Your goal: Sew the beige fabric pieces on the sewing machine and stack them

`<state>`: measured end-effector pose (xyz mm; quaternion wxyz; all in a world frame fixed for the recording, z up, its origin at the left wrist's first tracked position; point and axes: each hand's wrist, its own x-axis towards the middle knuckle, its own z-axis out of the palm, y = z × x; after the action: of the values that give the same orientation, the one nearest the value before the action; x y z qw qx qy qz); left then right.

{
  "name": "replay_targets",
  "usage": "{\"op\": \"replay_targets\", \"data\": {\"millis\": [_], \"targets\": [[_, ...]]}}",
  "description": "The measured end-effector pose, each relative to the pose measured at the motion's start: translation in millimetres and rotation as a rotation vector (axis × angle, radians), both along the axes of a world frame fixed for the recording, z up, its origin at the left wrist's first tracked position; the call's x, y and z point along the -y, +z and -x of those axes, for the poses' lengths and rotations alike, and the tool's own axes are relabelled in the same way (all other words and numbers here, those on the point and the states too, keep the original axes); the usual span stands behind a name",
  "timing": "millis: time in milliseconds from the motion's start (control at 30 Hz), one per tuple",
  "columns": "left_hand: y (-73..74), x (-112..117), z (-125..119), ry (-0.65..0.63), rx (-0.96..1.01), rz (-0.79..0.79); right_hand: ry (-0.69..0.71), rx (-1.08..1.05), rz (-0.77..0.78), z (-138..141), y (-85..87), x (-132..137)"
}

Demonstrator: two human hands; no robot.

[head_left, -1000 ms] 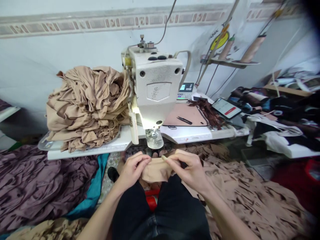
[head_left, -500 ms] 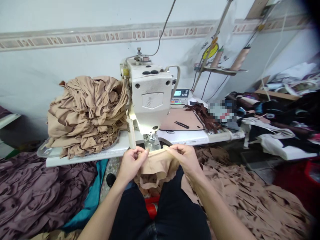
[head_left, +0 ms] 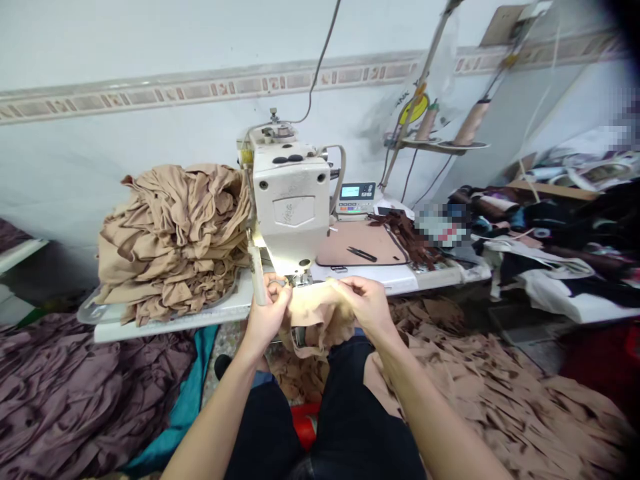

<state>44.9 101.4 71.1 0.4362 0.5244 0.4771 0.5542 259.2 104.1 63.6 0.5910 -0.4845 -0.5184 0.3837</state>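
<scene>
I hold a small beige fabric piece (head_left: 314,313) stretched between both hands at the front edge of the sewing table. My left hand (head_left: 267,313) pinches its left edge right below the presser foot (head_left: 299,279) of the white sewing machine (head_left: 287,207). My right hand (head_left: 365,303) is closed on the fabric's right edge. The rest of the piece hangs down over my dark trousers.
A tall heap of folded beige fabric (head_left: 173,237) fills the table's left side. Scissors (head_left: 363,254) and dark scraps (head_left: 407,237) lie on a pink mat right of the machine. Purple cloth (head_left: 65,393) lies on the floor left, beige pieces (head_left: 500,393) right.
Both hands have lifted the beige piece from my lap up and forward to the machine's presser foot. The view has tilted up a little.
</scene>
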Motion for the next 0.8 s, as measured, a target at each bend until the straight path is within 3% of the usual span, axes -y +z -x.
{"op": "replay_targets", "data": {"millis": [200, 300, 367, 467, 567, 667, 800], "targets": [[-7.2, -2, 4, -0.044, 0.008, 0.018, -0.086, 0.145, -0.113, 0, -14.6, 14], [-9.6, -1, 16, 0.004, -0.093, -0.034, -0.111, 0.228, -0.14, -2, -37.3, 38], [-6.6, 0, 30, 0.057, -0.2, -0.09, -0.041, 0.206, -0.04, -6, -57.6, 57], [6.7, -1, 58, 0.126, -0.336, -0.168, 0.091, 0.087, 0.231, -17, -88.8, 79], [27.4, -6, 84, 0.243, -0.508, -0.27, 0.06, -0.099, 0.418, -28, -109.3, 86], [47.6, -14, 97, 0.379, -0.786, -0.427, -0.029, -0.222, 0.436, -33, -112.2, 81], [64.6, -32, 94, 0.545, -1.182, -0.51, -0.039, -0.145, 0.359, -31, -97.2, 76]]}}
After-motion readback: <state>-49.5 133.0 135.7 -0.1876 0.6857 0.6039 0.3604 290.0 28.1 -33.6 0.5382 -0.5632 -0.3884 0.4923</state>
